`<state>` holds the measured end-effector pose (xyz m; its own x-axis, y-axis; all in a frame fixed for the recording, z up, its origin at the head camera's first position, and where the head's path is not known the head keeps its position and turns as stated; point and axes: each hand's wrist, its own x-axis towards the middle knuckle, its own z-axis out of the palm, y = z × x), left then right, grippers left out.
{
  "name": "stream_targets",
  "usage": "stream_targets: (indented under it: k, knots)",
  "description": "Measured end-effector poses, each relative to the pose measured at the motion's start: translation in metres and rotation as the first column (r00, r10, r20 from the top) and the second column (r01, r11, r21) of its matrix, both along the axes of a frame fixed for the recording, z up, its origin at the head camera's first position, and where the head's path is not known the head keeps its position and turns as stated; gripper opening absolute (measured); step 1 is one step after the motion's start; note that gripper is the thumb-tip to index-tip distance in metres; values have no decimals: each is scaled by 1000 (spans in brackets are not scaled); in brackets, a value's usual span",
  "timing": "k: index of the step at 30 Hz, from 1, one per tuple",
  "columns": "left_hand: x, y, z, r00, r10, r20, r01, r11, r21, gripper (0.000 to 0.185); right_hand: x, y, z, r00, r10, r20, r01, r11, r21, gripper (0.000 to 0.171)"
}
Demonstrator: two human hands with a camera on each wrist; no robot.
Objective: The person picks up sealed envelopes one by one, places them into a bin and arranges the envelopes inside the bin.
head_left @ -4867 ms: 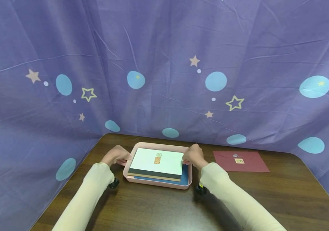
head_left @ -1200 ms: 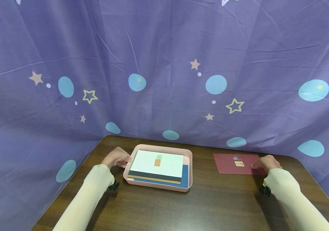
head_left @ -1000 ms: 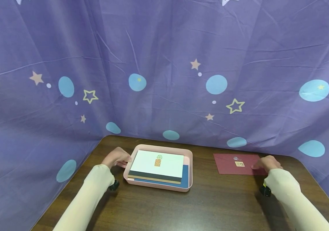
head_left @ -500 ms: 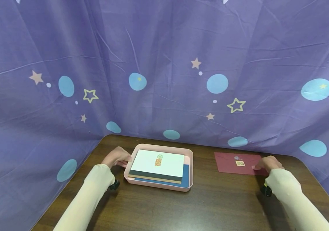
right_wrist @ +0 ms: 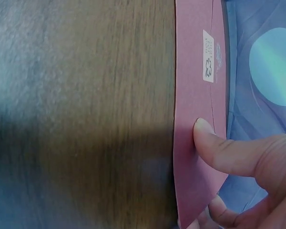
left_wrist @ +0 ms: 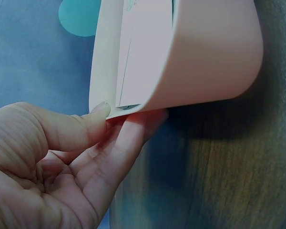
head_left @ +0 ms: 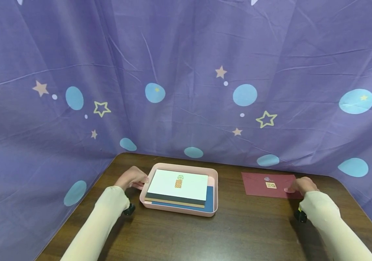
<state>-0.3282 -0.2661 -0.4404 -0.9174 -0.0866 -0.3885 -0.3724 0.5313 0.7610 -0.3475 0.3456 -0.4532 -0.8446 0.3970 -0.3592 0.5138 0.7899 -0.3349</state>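
Note:
In the head view a pink tray [head_left: 214, 174] stands on the brown table at centre left. My left hand [head_left: 133, 177] holds its left end; in the left wrist view the thumb [left_wrist: 78, 131] presses the rim from above and fingers lie against the outside. Inside the tray a white-topped box or book [head_left: 164, 183] with a dark side and an orange-and-green print lies over a flat blue item [head_left: 209, 199]. At the right, my right hand [head_left: 304, 186] pinches the right end of a dark red envelope [right_wrist: 193, 100], its thumb [right_wrist: 229, 155] on top and fingers partly hidden under the edge.
A purple curtain [head_left: 189, 119] with stars and blue ovals hangs right behind the table and along its sides. A stretch of brown tabletop [head_left: 238, 224] lies between the tray and the envelope. Black wrist cameras [head_left: 300, 216] sit under both wrists.
Since the oldest frame my right hand has left the tray's right side, moved right and taken hold of the envelope. The left hand stays on the tray. Little differs over the last second.

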Motion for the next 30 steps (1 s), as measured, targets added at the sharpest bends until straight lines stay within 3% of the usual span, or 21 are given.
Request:
stream_targets:
  k: [4, 12, 15, 17, 21, 30]
  knots:
    - [1, 1, -1, 1000, 17, -3, -17, 1000, -12, 27, 1, 3, -3, 998, 42, -44, -42, 999, 1, 72]
    - [0, 1, -4, 1000, 28, 3, -28, 999, -21, 28, 3, 5, -4, 996, -29, -83, 23, 997, -69, 77]
    - [-3, -1, -6, 999, 32, 9, -32, 999, -25, 28, 5, 8, -5, 992, -44, -117, 28, 990, -135, 70]
    - [-3, -1, -7, 999, 31, 9, -31, 999, -24, 28, 7, 11, -5, 989, -71, -129, 44, 979, -201, 60]
    - [-2, -1, -8, 1000, 29, 10, -29, 999, -21, 27, 9, 16, -5, 983, -131, -126, 77, 928, -364, 44]
    - [-2, -1, -6, 1000, 29, 10, -28, 999, -19, 28, 10, 31, -5, 987, -127, -102, 62, 871, -487, 32]
